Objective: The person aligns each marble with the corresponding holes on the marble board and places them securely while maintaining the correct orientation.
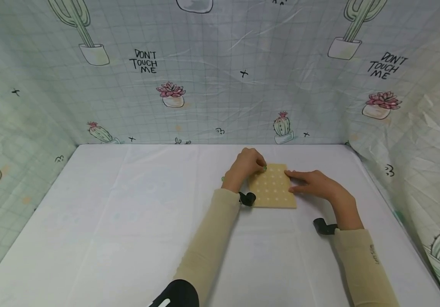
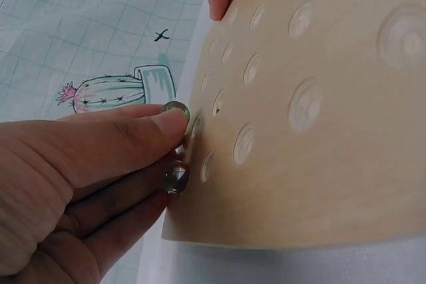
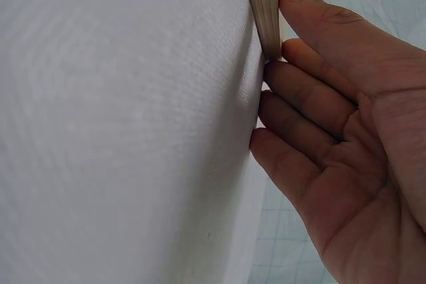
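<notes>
My left hand [image 1: 246, 165] pinches a green glass marble [image 2: 176, 109] between thumb and finger, over the far left part of a pale wooden board [image 1: 271, 189]. In the left wrist view a second glass marble [image 2: 176, 177] sits lower, against the other fingers. Rows of round hollows cover the board's face, which lies flat on the table. From the right side, my right hand [image 1: 316, 184] touches the board's edge with extended fingers and thumb. Its fingertips [image 3: 273, 74] rest low by the board's corner in the right wrist view.
A white cloth covers the table [image 1: 147, 213]. Behind and at both sides hangs a sheet [image 1: 220, 85] printed with cacti. Black camera mounts [image 1: 324, 227] stick out at the wrists. Near the left wrist, a small green spot [image 1: 222, 178] shows.
</notes>
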`<state>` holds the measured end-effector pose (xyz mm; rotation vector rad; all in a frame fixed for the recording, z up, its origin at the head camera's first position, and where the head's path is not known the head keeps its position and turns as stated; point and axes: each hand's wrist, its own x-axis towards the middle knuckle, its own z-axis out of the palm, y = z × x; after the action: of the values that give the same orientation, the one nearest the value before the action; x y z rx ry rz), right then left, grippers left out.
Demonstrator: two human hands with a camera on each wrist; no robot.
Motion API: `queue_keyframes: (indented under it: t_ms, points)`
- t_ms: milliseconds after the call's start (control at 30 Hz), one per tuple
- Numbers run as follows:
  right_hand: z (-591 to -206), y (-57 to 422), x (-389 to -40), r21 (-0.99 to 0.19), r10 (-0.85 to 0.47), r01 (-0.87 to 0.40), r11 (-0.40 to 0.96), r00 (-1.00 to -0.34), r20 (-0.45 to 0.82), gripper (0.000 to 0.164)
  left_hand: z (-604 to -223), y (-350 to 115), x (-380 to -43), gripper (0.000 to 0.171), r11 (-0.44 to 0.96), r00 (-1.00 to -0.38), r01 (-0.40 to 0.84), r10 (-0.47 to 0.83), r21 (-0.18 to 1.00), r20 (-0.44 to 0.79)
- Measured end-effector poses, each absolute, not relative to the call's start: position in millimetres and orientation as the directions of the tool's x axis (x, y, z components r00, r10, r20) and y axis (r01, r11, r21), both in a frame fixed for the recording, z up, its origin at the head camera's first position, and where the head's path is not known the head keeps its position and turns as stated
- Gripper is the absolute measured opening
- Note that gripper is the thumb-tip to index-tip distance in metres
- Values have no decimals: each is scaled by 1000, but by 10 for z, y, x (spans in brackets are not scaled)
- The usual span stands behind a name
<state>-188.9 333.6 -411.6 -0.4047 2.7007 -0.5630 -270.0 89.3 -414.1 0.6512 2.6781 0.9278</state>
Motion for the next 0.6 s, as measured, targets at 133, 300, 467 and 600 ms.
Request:
queue_keyframes:
  t_ms: [133,300,467,600]
  points:
    - [-4111,3334,-1881,-425,-344,-207,881,-898,-275,72,-4162,899,-2672,17,689,-884,321,465,650,-55]
    - [-4098,3335,-1878,-418,-343,-207,884,-896,-281,72,-4178,897,-2660,20,673,-891,308,453,672,-45]
    - [-4096,3330,-1892,-420,-331,-193,887,-899,-287,71,-4182,892,-2657,21,665,-890,305,454,682,-44]
    - [-4116,3321,-1880,-429,-326,-183,884,-900,-288,71,-4169,852,-2636,24,673,-865,346,499,653,-55]
